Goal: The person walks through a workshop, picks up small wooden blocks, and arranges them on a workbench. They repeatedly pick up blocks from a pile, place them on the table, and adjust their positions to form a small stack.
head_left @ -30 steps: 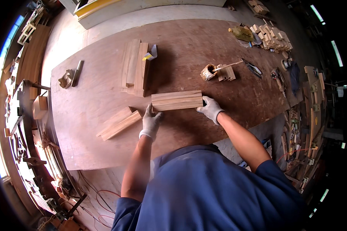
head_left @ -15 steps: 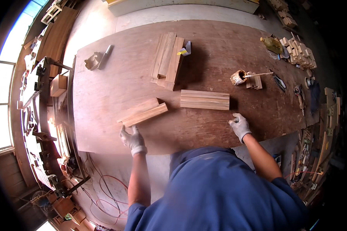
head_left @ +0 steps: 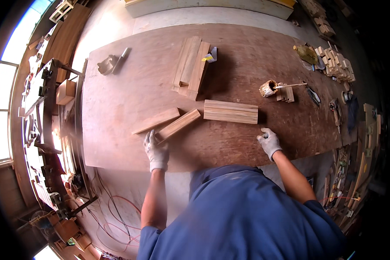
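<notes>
At the near left of the table, my gloved left hand (head_left: 156, 150) has its fingers and thumb around the near end of a narrow wooden block (head_left: 178, 125). That block slants up to the right. Just left of it lies a second wooden block (head_left: 157, 120), apart from it at the far end. My gloved right hand (head_left: 269, 142) rests low over the table with bent fingers apart and nothing between them. It is nearest to a wide wooden block (head_left: 231, 112), just beyond its right corner without touching.
Stacked wooden boards (head_left: 190, 65) lie farther back, a yellow-and-white item (head_left: 210, 56) beside them. On the right are a crusted glue pot (head_left: 268, 88) with a stick, pliers (head_left: 313, 96) and piled wood pieces (head_left: 337, 64). A putty-coloured lump (head_left: 107, 65) sits far left on the table (head_left: 117, 95).
My left hand has moved right and closed on the narrow block's near end. That block has shifted right and swung away from the one beside it. My right hand has hardly moved.
</notes>
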Demonstrator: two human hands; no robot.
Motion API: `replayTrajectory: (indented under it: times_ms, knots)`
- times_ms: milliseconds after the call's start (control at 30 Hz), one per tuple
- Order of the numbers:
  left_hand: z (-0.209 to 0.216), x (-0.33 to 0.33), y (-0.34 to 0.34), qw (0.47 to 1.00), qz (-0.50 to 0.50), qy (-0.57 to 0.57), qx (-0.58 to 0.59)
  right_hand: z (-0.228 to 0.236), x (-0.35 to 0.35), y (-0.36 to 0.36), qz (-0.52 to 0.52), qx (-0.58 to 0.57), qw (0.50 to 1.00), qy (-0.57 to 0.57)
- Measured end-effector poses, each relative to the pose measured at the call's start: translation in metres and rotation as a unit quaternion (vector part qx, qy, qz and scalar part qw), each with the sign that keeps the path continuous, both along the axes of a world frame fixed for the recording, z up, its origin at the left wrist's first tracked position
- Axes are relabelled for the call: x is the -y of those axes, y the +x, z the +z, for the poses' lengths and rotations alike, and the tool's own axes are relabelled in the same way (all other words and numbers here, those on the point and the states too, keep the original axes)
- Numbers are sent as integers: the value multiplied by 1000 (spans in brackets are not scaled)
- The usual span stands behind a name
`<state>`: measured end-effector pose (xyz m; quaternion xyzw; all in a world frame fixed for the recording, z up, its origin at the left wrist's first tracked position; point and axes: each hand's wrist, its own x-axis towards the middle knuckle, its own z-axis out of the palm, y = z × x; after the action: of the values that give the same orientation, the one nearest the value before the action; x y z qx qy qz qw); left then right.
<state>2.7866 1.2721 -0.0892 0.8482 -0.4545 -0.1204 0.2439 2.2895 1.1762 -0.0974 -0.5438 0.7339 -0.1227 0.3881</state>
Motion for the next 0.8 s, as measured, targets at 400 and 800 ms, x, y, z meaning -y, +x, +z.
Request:
replayTrajectory:
  times_ms: [400,800]
  knots:
    - [30,-30,11,949,39,-62,-306,16,-8,19,41,32,998,35]
    - [103,9,-63,888,-63,7,-456,128,41,116,218,260,932,-132]
